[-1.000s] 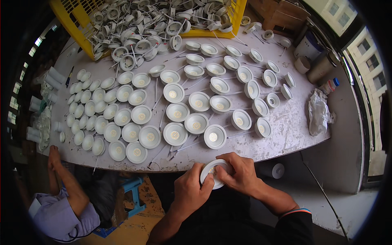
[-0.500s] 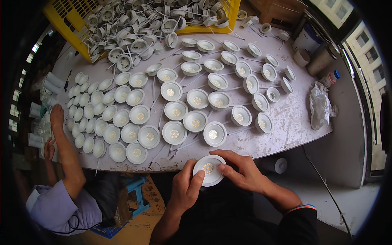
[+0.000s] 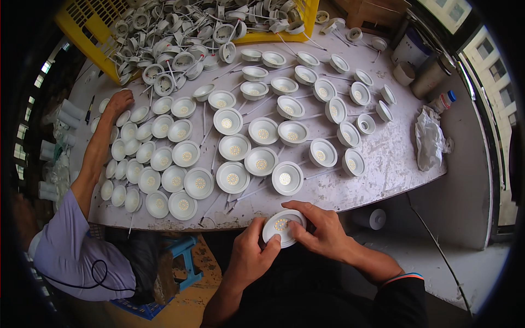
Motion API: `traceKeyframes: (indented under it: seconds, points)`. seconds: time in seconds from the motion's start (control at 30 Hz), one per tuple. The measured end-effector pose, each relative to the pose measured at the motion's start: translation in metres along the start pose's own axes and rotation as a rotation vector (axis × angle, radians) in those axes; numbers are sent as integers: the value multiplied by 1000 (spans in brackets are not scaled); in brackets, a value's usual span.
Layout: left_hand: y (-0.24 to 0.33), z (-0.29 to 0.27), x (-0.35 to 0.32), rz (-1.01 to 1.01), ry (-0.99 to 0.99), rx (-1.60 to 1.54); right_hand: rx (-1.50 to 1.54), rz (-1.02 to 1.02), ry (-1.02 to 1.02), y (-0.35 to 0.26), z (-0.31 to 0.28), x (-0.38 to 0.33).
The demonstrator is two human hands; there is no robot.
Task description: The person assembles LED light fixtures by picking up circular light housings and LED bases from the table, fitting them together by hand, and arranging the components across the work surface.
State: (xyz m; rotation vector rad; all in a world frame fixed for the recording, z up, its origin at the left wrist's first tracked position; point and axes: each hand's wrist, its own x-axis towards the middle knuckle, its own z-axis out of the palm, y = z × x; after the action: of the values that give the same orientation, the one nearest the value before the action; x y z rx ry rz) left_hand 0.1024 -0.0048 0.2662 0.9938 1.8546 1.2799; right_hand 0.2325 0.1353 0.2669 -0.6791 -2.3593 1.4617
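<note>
I see my left hand (image 3: 249, 257) and right hand (image 3: 326, 234) clamped on a white lamp (image 3: 282, 224) just before the counter (image 3: 385, 174); probably light, stiff, smooth: I'd hold its rim.

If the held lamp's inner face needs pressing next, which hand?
Right hand, probably: its thumb lies over the lamp face, while the left hand has its thumb near the lower rim.

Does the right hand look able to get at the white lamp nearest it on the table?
Probably yes: nothing stands between the right hand and that white lamp. But it and the left hand grip a second lamp, so it would likely need to let go first.
</note>
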Motion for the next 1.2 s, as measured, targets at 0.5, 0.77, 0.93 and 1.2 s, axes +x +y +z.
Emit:
traceKeyframes:
  seconds: [0.5, 0.77, 0.93, 1.2]
  points:
    - [-4, -7, 2, 17, 3, -119, 79, -68, 29, -2, 5, 4]
    - [-3, -3, 4, 9, 7, 1, 235, 118, -82, -3, 2, 5]
    - [2, 1, 3, -77, 13, -47, 233, 114, -73, -2, 5, 6]
    - [2, 3, 9, -12, 70, 0, 207, -14, -18, -2, 6, 6]
